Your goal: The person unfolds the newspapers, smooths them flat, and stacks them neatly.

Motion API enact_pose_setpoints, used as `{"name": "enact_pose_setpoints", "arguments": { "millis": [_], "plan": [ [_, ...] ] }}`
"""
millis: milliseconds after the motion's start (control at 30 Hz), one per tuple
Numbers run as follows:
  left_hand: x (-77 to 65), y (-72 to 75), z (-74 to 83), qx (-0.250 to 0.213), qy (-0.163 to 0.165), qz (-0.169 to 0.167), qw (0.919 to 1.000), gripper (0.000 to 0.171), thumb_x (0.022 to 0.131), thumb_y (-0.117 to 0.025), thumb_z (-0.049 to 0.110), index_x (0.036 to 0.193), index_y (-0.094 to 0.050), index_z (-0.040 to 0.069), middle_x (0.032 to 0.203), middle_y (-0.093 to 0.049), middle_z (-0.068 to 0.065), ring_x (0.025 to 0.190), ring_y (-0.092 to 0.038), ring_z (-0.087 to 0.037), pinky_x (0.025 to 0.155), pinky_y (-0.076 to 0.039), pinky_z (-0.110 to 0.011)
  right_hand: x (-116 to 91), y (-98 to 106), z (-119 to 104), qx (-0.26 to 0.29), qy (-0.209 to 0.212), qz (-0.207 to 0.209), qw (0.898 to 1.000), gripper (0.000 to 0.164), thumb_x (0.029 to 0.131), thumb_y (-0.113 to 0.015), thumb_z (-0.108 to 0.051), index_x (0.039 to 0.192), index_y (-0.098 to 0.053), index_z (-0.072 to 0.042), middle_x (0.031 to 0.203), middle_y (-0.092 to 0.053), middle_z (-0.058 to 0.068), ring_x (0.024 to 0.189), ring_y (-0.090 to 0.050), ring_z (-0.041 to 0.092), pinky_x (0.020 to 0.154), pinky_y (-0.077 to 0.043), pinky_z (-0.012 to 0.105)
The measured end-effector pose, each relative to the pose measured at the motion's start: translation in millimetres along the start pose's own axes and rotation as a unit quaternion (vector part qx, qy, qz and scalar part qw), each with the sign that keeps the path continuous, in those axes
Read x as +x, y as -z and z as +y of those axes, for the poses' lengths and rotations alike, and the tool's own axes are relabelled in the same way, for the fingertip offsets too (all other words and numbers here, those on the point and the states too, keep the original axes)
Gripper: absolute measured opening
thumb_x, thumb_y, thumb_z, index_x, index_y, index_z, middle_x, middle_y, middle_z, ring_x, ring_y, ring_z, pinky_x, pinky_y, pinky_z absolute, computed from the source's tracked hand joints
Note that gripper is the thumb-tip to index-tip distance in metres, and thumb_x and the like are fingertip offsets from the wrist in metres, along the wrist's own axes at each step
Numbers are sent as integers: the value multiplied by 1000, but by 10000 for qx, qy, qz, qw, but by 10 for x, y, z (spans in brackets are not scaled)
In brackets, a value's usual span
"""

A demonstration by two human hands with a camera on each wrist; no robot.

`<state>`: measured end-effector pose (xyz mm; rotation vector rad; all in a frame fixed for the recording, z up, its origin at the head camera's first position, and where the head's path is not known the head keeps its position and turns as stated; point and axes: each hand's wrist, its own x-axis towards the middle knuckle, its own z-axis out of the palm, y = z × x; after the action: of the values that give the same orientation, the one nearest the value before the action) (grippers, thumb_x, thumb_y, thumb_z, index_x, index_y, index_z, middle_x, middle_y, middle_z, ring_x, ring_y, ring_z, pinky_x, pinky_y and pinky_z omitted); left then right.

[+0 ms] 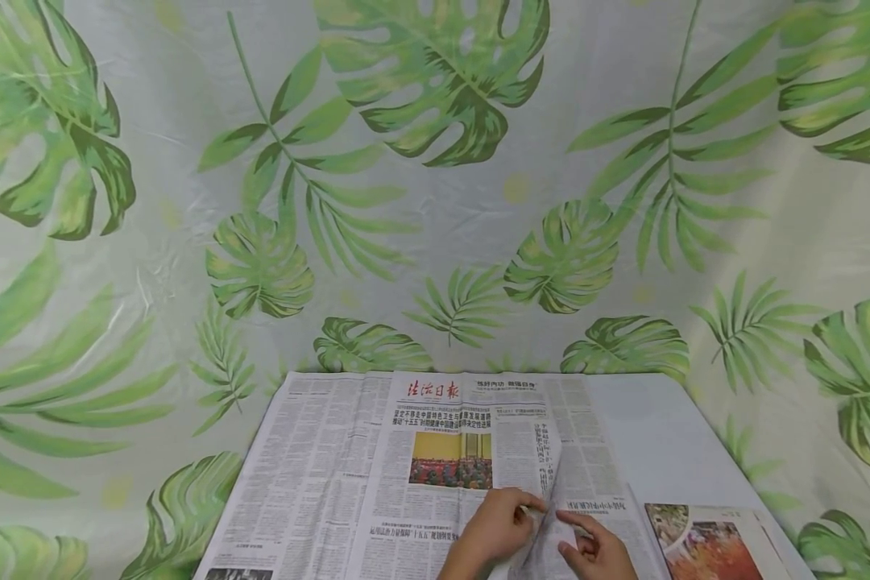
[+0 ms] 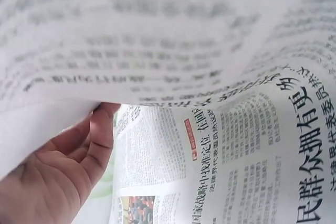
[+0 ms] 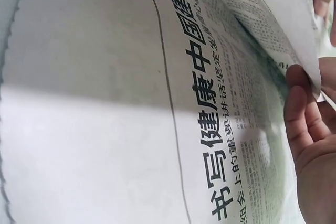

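Observation:
A printed newspaper (image 1: 435, 515) lies spread out, with a red masthead and a colour photo. One of its pages is lifted along an edge near the front. My left hand (image 1: 495, 528) pinches that edge between thumb and fingers; in the left wrist view the left hand (image 2: 68, 169) has its fingertips at the edge of the raised sheet. Just to the right, my right hand (image 1: 598, 552) is at the same page. In the right wrist view the right hand (image 3: 317, 171) holds the sheet's corner at its fingertips, partly hidden by the paper.
A white tabletop (image 1: 677, 451) shows right of the newspaper. On it, at the front right, lies a printed sheet or booklet (image 1: 718, 548) with a red picture. Behind the table hangs a sheet with green leaf patterns (image 1: 442, 201).

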<state>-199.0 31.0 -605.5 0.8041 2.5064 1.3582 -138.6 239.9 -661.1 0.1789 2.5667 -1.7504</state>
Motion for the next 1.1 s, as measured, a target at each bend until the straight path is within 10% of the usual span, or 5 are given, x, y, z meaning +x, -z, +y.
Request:
{"name": "enact_pose_setpoints", "arguments": {
  "millis": [267, 433, 667, 867, 1100],
  "plan": [
    [-86, 89, 31, 260, 111, -162, 9995, 42, 90, -55, -4, 125, -74, 8, 57, -45, 5, 41, -20, -5, 46, -28, -20, 44, 78, 45, -119, 177, -663, 9976, 59, 93, -76, -18, 146, -54, -4, 48, -41, -8, 37, -30, -3, 38, -36, 15],
    [-128, 181, 25, 260, 13, -123, 9996, 43, 89, -57, -2, 127, -74, 9, 70, -60, 2, 44, -28, -3, 50, -33, -18, 56, 96, 52, -6, 114, -808, 9967, 63, 95, -74, -17, 150, -49, -2, 49, -42, -8, 36, -30, -2, 39, -37, 16],
    [-183, 325, -12, 340, -127, 77, 9993, 39, 92, -59, 3, 127, -74, 13, 69, -61, 8, 53, -41, 2, 86, -52, -32, 71, 116, 44, -211, -200, -661, 9974, 62, 92, -73, -10, 150, -51, -4, 48, -41, -7, 37, -30, 2, 39, -35, 18],
    [-255, 469, -35, -115, -114, 85, 9998, 39, 95, -57, 2, 130, -72, 11, 92, -71, 3, 53, -38, 1, 54, -39, -17, 90, 137, 28, -351, -452, -475, 9972, 61, 90, -74, -11, 147, -55, -6, 48, -43, -5, 38, -30, 4, 39, -35, 20],
    [-343, 659, -91, -331, 201, 519, 9979, 34, 100, -62, 11, 132, -71, 18, 84, -63, 7, 53, -37, -1, 54, -39, -20, 97, 168, 21, -517, -560, -217, 9969, 60, 89, -73, -9, 146, -56, -8, 48, -42, -4, 38, -28, 6, 38, -33, 21]
  ]
}}
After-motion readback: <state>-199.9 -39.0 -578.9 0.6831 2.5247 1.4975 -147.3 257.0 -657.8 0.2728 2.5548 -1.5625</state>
